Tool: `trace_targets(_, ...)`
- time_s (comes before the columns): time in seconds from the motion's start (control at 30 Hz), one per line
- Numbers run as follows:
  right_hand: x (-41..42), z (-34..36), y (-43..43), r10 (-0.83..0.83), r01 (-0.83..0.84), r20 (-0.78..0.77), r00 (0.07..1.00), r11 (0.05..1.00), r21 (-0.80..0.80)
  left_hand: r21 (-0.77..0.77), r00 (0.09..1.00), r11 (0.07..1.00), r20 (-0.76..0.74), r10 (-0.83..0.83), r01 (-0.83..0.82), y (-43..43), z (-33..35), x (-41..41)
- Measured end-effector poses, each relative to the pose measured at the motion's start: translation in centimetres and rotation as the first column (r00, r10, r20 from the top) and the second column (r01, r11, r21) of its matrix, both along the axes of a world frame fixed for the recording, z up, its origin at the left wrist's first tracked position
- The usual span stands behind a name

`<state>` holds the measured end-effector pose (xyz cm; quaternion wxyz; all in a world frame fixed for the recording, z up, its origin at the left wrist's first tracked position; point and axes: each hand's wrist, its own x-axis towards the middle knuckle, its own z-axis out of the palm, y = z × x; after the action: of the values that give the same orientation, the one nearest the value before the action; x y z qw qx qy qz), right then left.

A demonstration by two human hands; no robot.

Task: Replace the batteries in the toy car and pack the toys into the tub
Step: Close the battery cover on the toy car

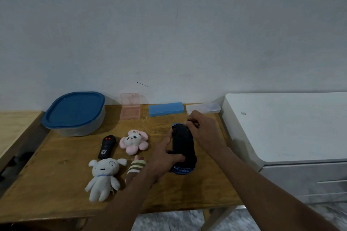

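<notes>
While our left hand (167,157) grips the upturned toy car (183,146) around its near half, at the right side of the table (56,165), our right hand (201,127) pinches the car's far end with curled fingers. We see the lidded tub (75,112) well apart at the far left corner.

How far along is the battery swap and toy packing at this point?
Nothing looks finished yet. In hand: the left hand grips the toy car, underside up, while the right hand pinches at its far end; whether the swap has begun cannot be told. Left: all packing. The tub is lidded, and the white plush, pink plush, striped plush and remote lie on the table.
</notes>
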<state>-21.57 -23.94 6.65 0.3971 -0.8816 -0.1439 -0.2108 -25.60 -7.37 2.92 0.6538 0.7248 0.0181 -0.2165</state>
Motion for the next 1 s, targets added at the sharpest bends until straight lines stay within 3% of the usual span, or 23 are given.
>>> trace_targets(0.17,-0.1,-0.6,-0.1,0.017,-0.018,-0.071,0.997,1.0,-0.025,-0.013,1.0,1.0,-0.006,0.012,-0.012,0.1,-0.4,-0.2)
trace_targets(0.37,-0.4,0.0,-0.5,-0.082,0.086,-0.069,0.994,0.995,0.054,-0.005,0.999,0.999,-0.022,0.041,-0.041,0.4,-0.2,0.2)
trace_targets(0.57,-0.1,0.1,-0.1,-0.033,0.04,-0.079,0.996,0.996,0.083,-0.005,0.998,0.999,-0.05,0.038,-0.038,0.9,-0.4,0.8)
trace_targets(1.0,0.7,-0.4,0.6,-0.033,0.033,-0.013,0.999,0.999,0.041,0.005,0.999,1.0,-0.047,-0.009,0.009,0.5,-0.6,1.1)
